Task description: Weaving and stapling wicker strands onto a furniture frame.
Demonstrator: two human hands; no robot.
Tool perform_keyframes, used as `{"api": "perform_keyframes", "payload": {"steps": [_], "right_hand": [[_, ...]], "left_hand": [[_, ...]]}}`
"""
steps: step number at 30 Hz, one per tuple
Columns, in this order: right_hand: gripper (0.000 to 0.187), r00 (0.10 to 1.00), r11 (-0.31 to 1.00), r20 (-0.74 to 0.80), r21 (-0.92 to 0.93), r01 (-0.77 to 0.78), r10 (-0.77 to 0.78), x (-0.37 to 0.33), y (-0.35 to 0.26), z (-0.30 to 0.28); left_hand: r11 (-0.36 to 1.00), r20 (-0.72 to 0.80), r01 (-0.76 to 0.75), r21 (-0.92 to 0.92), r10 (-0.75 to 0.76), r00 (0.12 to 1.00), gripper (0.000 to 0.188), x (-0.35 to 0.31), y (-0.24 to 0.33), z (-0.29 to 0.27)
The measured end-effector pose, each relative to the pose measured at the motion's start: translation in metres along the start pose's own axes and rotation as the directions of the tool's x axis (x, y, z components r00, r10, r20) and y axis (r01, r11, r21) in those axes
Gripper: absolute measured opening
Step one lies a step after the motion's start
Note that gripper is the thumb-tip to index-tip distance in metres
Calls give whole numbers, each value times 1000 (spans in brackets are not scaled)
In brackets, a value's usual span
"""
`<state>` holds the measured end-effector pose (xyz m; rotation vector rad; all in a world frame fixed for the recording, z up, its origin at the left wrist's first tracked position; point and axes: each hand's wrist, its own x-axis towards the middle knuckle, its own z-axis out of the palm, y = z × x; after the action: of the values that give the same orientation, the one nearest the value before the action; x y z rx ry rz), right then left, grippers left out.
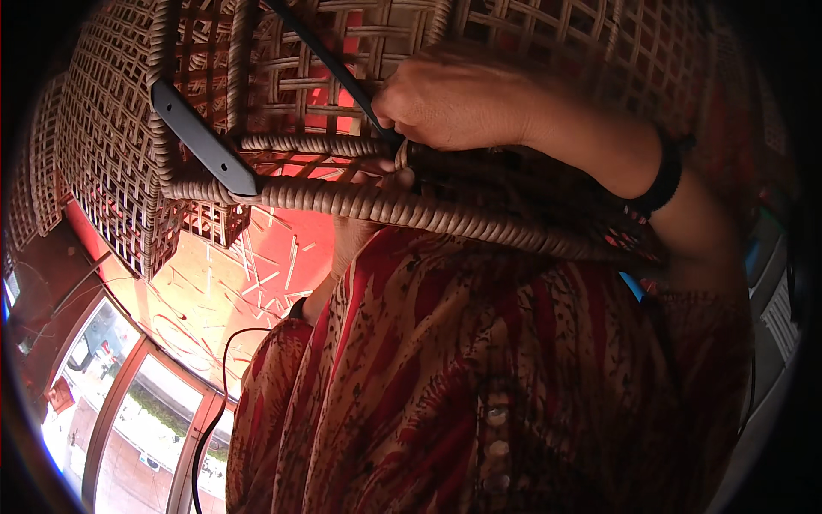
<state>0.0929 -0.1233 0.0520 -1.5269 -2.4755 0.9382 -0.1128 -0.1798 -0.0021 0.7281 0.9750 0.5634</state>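
red patterned garment (411, 368), black wristband (666, 178)

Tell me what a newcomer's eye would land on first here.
The bare right hand at upper centre stands out first, bent over a brown, coil-wrapped wicker rail. Next comes the dark flat bar with two small holes, slanting at upper left. Below and right of it, thin pale strips lie scattered over a bright red-orange floor.
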Motion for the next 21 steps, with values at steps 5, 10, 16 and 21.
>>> {"api": "perform_keyframes", "payload": {"steps": [5,10,16,21], "right_hand": [[16,977,1000,214,13,-20,17,6,-15,-20],[22,931,991,366,122,-52,4,18,-14,-35],[21,879,967,477,213,-141,23,32,-24,-55],[20,871,981,491,149,-123,35,53,-26,-67]], "left_hand": [[995,-36,36,-90,-40,999,17,3,2,-2],[982,17,-125,-139,128,992,10,6,3,-3],[951,41,-276,-136,284,958,14,-2,37,2],[955,139,-290,53,281,950,14,5,75,-12]]}}
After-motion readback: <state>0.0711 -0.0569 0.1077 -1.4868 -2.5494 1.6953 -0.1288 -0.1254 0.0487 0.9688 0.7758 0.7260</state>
